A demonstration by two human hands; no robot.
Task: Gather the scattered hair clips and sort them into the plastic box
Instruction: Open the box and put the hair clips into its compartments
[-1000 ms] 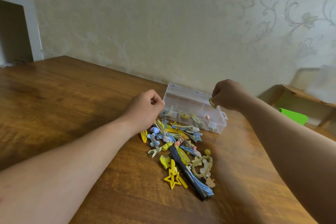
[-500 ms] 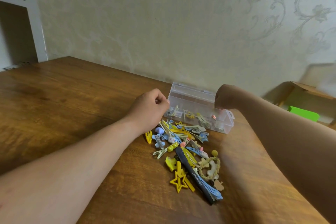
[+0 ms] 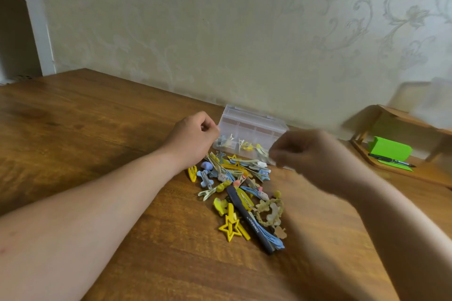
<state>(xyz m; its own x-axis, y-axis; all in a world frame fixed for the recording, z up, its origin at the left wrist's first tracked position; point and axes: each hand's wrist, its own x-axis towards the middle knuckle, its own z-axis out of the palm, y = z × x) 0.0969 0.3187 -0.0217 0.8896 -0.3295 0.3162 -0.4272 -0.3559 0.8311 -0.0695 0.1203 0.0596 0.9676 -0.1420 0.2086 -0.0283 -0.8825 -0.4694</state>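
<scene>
Your left hand [image 3: 193,138] hangs curled into a loose fist at the near left corner of the clear plastic box [image 3: 252,127], which stands on the wooden table [image 3: 97,129] close to the wall; whether that fist holds a clip cannot be told. Your right hand [image 3: 315,156] is blurred just in front of the box's right end, fingers bunched, and its grip is likewise unclear. The hair clips [image 3: 234,183] lie heaped just in front of the box, with a yellow star clip [image 3: 230,226] and a long dark clip [image 3: 249,220] nearest you. The heap looks tangled, so lifting one piece could drag its neighbours, or flick them off the table. The box's compartments are partly hidden behind both hands, so their fill is hard to judge.
</scene>
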